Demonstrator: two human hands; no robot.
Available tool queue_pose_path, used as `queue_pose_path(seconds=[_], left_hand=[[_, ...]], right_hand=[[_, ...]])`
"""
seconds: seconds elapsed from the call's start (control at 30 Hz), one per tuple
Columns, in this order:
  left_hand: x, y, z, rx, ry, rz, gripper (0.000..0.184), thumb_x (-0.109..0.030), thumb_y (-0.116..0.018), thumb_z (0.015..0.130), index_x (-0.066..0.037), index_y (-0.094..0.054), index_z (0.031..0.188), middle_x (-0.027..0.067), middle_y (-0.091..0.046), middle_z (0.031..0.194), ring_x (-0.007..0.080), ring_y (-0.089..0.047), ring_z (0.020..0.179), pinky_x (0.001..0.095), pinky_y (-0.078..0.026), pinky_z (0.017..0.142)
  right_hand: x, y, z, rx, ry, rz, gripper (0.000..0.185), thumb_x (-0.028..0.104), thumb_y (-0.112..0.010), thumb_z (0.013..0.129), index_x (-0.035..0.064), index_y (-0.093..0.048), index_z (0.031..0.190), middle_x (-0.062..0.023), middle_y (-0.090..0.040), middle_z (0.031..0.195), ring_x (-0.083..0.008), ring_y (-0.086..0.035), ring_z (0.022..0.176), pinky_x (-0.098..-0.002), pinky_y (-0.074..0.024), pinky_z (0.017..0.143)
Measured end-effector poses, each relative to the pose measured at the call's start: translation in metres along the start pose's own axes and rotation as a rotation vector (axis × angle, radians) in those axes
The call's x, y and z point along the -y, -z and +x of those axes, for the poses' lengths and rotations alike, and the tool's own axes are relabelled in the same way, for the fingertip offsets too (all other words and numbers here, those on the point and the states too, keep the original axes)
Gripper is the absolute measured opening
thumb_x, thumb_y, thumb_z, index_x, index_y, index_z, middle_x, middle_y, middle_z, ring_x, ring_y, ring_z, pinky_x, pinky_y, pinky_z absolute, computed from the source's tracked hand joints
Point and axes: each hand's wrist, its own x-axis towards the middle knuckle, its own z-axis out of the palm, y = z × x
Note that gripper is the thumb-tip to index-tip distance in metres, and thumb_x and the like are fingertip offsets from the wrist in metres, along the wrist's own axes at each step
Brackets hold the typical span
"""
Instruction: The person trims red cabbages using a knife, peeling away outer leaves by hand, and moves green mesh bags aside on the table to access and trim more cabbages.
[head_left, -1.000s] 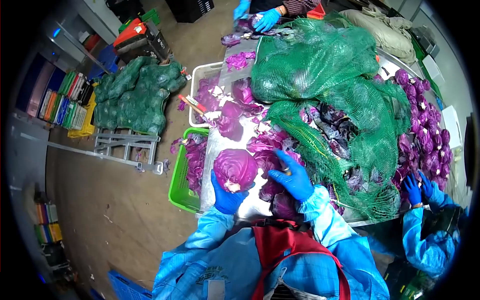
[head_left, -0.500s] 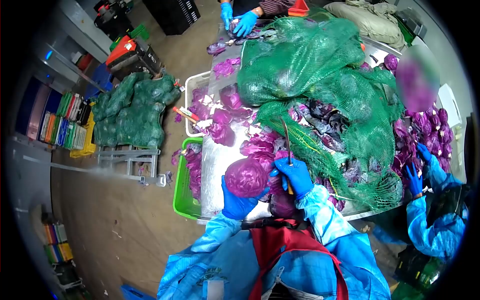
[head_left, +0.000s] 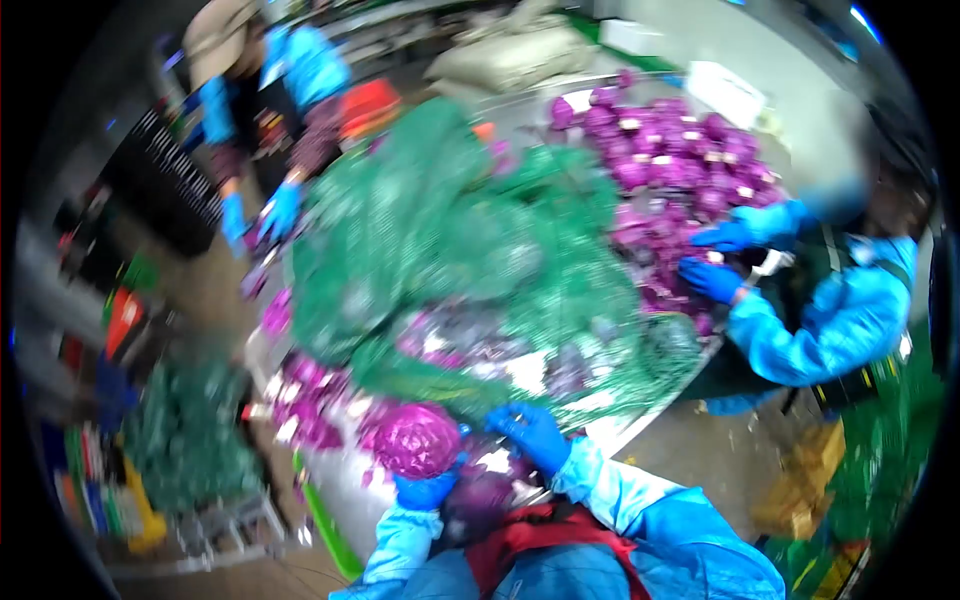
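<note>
L hand [head_left: 425,488], blue-gloved, cups a red cabbage [head_left: 416,438] from below, fingers curved round its underside; cabbage sits right on top of the hand, above the table. R hand [head_left: 530,435], also blue-gloved, is just R of it, apart from the cabbage, fingers bent; too blurred to tell if they're pressed tog. or pinching anything.

Btwn the hands & nearer the body: darker cabbages [head_left: 475,500], close under both. Metal table [head_left: 345,505] shows L of L hand, w/ green crate [head_left: 327,525] at its edge, farther L. Loose purple leaves [head_left: 305,400] lie fwd-L of L hand.

Big green mesh sack [head_left: 430,230] is spread directly fwd of both hands, its near edge close to R hand; dark leaves [head_left: 455,335] show in a gap in it.

Well fwd-R of R hand: heap of red cabbages [head_left: 680,150], w/ a co-worker's gloved hand [head_left: 710,280] at its near side. Far fwd-L of L hand, another co-worker's gloved hand [head_left: 280,210] is by the table edge; red bin [head_left: 368,105] is beyond the sack. More filled green mesh sacks [head_left: 190,430] on the floor, well L of L hand.
</note>
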Motion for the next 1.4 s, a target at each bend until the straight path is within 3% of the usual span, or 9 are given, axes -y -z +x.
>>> queue_pose_path(seconds=[0.07, 0.2, 0.33, 0.47, 0.57, 0.67, 0.93, 1.13, 1.4], left_hand=[[-0.025, -0.014, 0.044, 0.04, -0.041, -0.36, 0.06, -0.043, -0.053, 0.087, -0.013, -0.034, 0.136, 0.0095, -0.038, 0.139, 0.029, -0.046, 0.12, 0.0451, -0.042, 0.096], [-0.085, -0.058, 0.162, 0.26, 0.315, -1.928, 0.065, -0.048, -0.057, 0.084, -0.016, -0.032, 0.135, 0.0046, -0.038, 0.14, 0.0242, -0.035, 0.128, 0.0508, -0.027, 0.107], [-0.126, -0.131, 0.273, 0.482, 0.476, -1.99, 0.077, -0.062, -0.051, 0.08, -0.018, -0.031, 0.139, 0.0093, -0.032, 0.144, 0.0313, -0.032, 0.131, 0.0556, -0.025, 0.107], [-0.168, -0.205, 0.355, 0.606, 0.399, -1.834, 0.075, -0.064, -0.045, 0.081, -0.017, -0.032, 0.139, 0.0106, -0.035, 0.141, 0.0339, -0.041, 0.124, 0.0556, -0.038, 0.098], [-0.146, -0.292, 0.401, 0.344, -0.269, -1.113, 0.069, -0.055, -0.052, 0.083, -0.015, -0.034, 0.136, 0.012, -0.039, 0.136, 0.0336, -0.045, 0.119, 0.0497, -0.043, 0.094], [-0.173, -0.263, 0.396, 0.381, 0.644, -1.582, 0.067, -0.051, -0.056, 0.084, -0.021, -0.03, 0.138, 0.012, -0.048, 0.124, 0.0293, -0.055, 0.106, 0.0434, -0.048, 0.082], [-0.071, -0.127, 0.247, 0.394, 0.391, -1.05, 0.043, -0.036, -0.047, 0.093, -0.008, -0.052, 0.125, 0.0071, -0.061, 0.109, 0.0157, -0.061, 0.087, 0.0296, -0.048, 0.073], [0.07, -0.018, 0.176, -0.481, 0.513, -0.859, 0.03, -0.026, -0.057, 0.088, -0.006, -0.059, 0.11, 0.0039, -0.064, 0.093, 0.0115, -0.06, 0.079, 0.0238, -0.046, 0.068], [0.076, -0.034, 0.264, -0.409, 0.305, -0.305, 0.065, -0.015, -0.077, 0.069, 0.002, -0.044, 0.122, 0.0149, -0.057, 0.117, 0.0254, -0.057, 0.104, 0.0344, -0.045, 0.09]], right_hand=[[0.004, 0.036, -0.009, -0.1, -0.119, 0.035, 0.021, 0.014, -0.062, 0.087, -0.0013, -0.063, 0.101, -0.0065, -0.066, 0.093, -0.0116, -0.061, 0.083, -0.0266, -0.0489, 0.077], [0.002, 0.096, -0.034, -0.285, -0.184, 0.096, 0.024, 0.022, -0.062, 0.087, 0.002, -0.065, 0.099, -0.0041, -0.066, 0.082, -0.0078, -0.055, 0.058, -0.0215, -0.0436, 0.051], [-0.006, 0.135, -0.049, -0.445, -0.14, 0.204, 0.024, 0.024, -0.062, 0.087, 0.0021, -0.065, 0.096, -0.0032, -0.064, 0.075, -0.0061, -0.049, 0.05, -0.0199, -0.0391, 0.046], [-0.015, 0.16, -0.056, -0.51, -0.129, 0.265, 0.025, 0.023, -0.062, 0.088, -0.0005, -0.063, 0.096, -0.0042, -0.064, 0.074, -0.0069, -0.05, 0.05, -0.02, -0.039, 0.045], [-0.018, 0.175, -0.058, -0.536, -0.166, 0.269, 0.023, 0.021, -0.06, 0.089, -0.0006, -0.062, 0.096, -0.0067, -0.065, 0.078, -0.008, -0.051, 0.049, -0.0213, -0.0401, 0.044], [-0.007, 0.182, -0.054, -0.573, -0.16, 0.269, 0.018, 0.015, -0.059, 0.088, -0.0018, -0.06, 0.094, -0.0096, -0.066, 0.079, -0.0108, -0.05, 0.046, -0.0219, -0.0379, 0.04], [0.0, 0.172, -0.015, -0.384, -0.188, 0.15, 0.027, 0.027, -0.057, 0.09, 0.0001, -0.06, 0.095, -0.01, -0.066, 0.081, -0.0119, -0.047, 0.038, -0.0236, -0.0351, 0.034], [-0.002, 0.121, 0.029, -0.16, -0.213, 0.135, 0.021, 0.021, -0.057, 0.089, 0.0009, -0.058, 0.096, -0.0107, -0.066, 0.083, -0.0108, -0.048, 0.042, -0.0232, -0.0384, 0.036], [-0.002, 0.06, 0.037, -0.077, -0.197, 0.077, 0.021, 0.021, -0.06, 0.088, 0.0011, -0.06, 0.095, -0.0096, -0.067, 0.083, -0.0101, -0.048, 0.043, -0.023, -0.0377, 0.039]])
